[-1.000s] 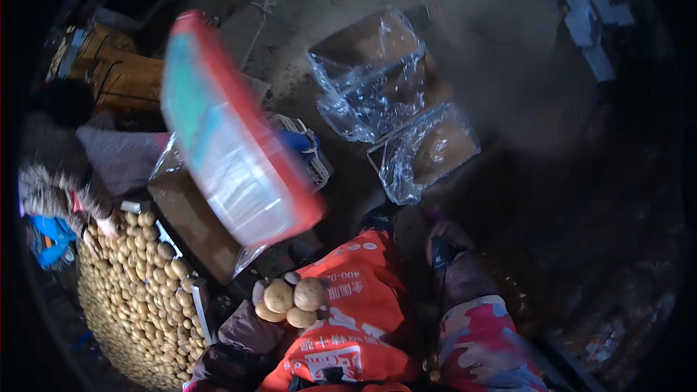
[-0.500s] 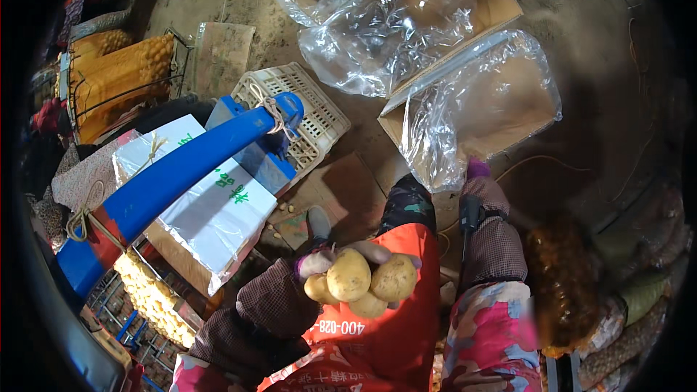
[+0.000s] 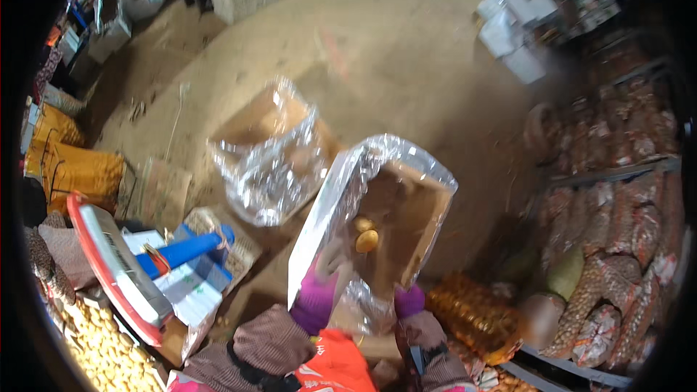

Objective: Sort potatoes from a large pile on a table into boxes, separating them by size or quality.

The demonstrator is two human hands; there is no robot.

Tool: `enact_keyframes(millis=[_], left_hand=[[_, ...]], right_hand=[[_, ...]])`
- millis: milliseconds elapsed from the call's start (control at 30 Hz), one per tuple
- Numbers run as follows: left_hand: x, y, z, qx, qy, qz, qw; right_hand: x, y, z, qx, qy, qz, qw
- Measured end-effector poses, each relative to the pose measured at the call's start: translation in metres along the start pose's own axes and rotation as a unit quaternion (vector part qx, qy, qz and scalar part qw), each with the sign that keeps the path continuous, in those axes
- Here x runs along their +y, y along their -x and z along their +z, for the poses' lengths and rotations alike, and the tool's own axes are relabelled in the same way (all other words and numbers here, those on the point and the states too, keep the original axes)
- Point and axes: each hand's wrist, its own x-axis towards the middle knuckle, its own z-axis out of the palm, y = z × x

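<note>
A cardboard box (image 3: pixel 428 226) lined with clear plastic stands tilted in front of me. My left hand (image 3: pixel 332 265), gloved with a purple cuff, reaches in over its left side. Just beyond those fingers are two potatoes (image 3: pixel 367 240) inside the box, apart from the hand as far as I can see. Motion blurs the fingers, so their closure is unclear. At the near right corner, my right hand (image 3: pixel 410 301) in a purple glove grips the box edge. Its fingertips are hidden.
A second plastic-lined box (image 3: pixel 272 167) lies farther left. A weighing scale (image 3: pixel 120 268) with a blue post stands left, above many loose potatoes (image 3: pixel 109 345). Beside my right arm rests an orange net sack (image 3: pixel 475 316). Filled sacks (image 3: pixel 610 268) line racks at right.
My left hand, which held several potatoes near my body, has moved forward into the lined box. Two potatoes now show inside. The view has tilted up, showing more floor.
</note>
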Motion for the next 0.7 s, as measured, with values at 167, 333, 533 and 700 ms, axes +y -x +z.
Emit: enact_keyframes(millis=[167, 333, 533, 700], left_hand=[[0.093, 0.048, -0.041, 0.029, -0.223, 0.277, 0.934], [0.114, 0.087, -0.065, -0.029, -0.226, 0.255, 0.940], [0.166, 0.152, -0.101, -0.110, -0.207, 0.393, 0.889], [0.237, 0.216, -0.131, -0.074, -0.166, 0.502, 0.845]], right_hand=[[-0.028, 0.016, -0.099, 0.041, -0.054, -0.096, 0.993], [-0.049, 0.053, -0.201, 0.047, -0.065, -0.140, 0.987], [-0.125, 0.151, -0.318, 0.121, -0.196, -0.253, 0.940], [-0.228, 0.375, -0.357, 0.206, -0.342, -0.499, 0.769]])
